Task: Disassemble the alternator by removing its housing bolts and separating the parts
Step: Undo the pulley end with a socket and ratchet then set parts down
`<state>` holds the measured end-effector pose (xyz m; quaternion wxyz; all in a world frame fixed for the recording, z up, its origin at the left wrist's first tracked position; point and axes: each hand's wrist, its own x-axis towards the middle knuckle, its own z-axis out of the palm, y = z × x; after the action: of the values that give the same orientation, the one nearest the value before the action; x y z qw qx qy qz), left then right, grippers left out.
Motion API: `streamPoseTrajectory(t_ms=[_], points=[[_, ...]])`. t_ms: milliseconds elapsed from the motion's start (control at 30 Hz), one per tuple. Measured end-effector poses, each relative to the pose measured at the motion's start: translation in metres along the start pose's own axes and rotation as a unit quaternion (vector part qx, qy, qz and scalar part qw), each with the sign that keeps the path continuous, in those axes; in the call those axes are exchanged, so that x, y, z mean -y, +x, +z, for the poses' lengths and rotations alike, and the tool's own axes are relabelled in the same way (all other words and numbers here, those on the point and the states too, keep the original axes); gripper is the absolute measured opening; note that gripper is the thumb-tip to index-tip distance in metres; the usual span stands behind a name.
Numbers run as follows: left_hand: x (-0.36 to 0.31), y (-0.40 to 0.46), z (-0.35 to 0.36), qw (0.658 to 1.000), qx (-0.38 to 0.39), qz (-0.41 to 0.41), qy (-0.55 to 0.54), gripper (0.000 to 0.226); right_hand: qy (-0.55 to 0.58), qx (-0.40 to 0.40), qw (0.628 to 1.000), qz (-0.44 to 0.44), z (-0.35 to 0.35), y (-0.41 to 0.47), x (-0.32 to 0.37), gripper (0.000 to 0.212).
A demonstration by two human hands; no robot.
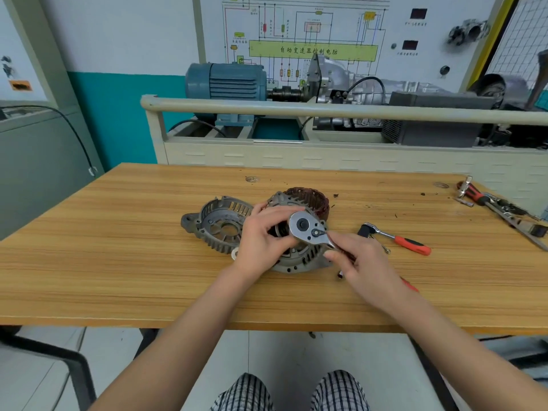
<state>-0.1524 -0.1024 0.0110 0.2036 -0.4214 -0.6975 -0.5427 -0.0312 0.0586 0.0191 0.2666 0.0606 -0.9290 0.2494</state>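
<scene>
At a wooden tabletop [118, 247], the right hand [360, 262] grips a ratchet wrench [308, 228] over the alternator housing [299, 256], steadied by the curled left hand [261, 241]. Behind, a wall diagram [312, 50] reads "自动变速器控制电脑".

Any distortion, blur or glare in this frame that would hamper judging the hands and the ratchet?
Head view: wide-angle bending bows the rail and table edge; lighting soft and even, shadows faint; ratchet head shows mild sheen, not blown out; both hands sharp enough, background slightly soft.
</scene>
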Motion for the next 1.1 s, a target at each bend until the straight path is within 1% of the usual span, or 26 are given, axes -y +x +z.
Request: streamPoseTrajectory(t_ms=[67,233,367,500,567,667,800,833,967,1100], points=[[0.002,-0.001,0.003,1.000,-0.004,0.001,0.004,0.038,-0.021,0.022,0.999,-0.025,-0.009,0.006,-0.007,0.039],[0.002,-0.003,0.009,0.999,-0.017,-0.007,0.032,0.039,-0.025,0.098,0.993,-0.060,-0.029,0.025,-0.021,0.039],[0.000,-0.001,0.008,0.999,0.006,-0.013,0.043,0.041,-0.053,0.141,0.985,-0.088,-0.043,0.049,-0.029,0.040],[-0.003,0.000,0.006,0.998,0.037,-0.017,0.044,0.052,-0.068,0.183,0.976,-0.095,-0.054,0.070,-0.033,0.039],[-0.004,0.001,0.006,0.998,0.034,-0.020,0.041,0.045,-0.061,0.183,0.976,-0.104,-0.055,0.074,-0.033,0.039],[-0.002,0.001,0.008,0.999,0.020,-0.026,0.037,0.033,-0.044,0.169,0.980,-0.092,-0.050,0.065,-0.034,0.041],[0.001,-0.003,0.013,0.999,0.003,-0.010,0.049,0.038,0.020,0.143,0.989,-0.040,-0.033,0.032,-0.031,0.039],[0.002,-0.003,0.015,0.999,-0.004,-0.006,0.051,0.038,0.037,0.120,0.992,-0.027,-0.027,0.023,-0.028,0.041],[0.003,-0.004,0.018,0.999,-0.023,-0.003,0.048,0.040,0.066,-0.012,0.997,0.047,0.010,-0.010,-0.010,0.038],[0.002,-0.005,0.018,0.998,-0.026,-0.001,0.059,0.037,0.109,-0.073,0.988,0.083,0.039,-0.023,0.013,0.025]])
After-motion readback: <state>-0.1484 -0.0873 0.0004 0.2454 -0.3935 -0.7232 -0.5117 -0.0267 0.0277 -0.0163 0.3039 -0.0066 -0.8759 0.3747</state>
